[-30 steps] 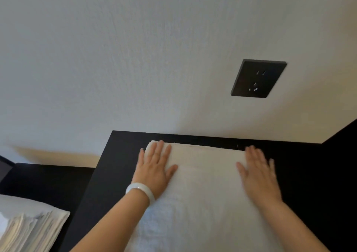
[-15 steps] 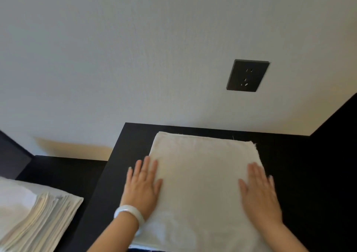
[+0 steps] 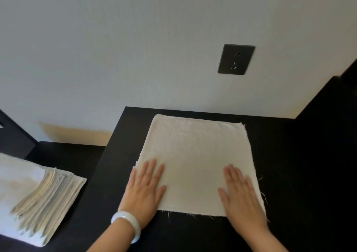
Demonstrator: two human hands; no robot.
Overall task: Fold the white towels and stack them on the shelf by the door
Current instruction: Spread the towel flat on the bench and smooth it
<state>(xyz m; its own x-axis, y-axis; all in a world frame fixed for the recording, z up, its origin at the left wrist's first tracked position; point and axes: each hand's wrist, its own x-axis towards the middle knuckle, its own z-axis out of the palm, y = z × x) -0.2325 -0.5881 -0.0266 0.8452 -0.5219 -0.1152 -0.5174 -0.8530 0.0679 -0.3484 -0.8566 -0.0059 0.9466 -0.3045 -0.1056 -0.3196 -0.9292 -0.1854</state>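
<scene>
Towel, one, folded square, lies flat on the black worktop: far edge just short of the wall, frayed near edge with bare worktop in front, a narrow bare strip to its left, wider bare room to its right. Count: one stack of folded towels at lower left, layers too fine to count; one socket on the wall. Two hands, well apart, gripping nothing: left hand and right hand press palm-down, fingers straight, on the towel's near corners.

White towel folded square, flat on shelf.
</scene>
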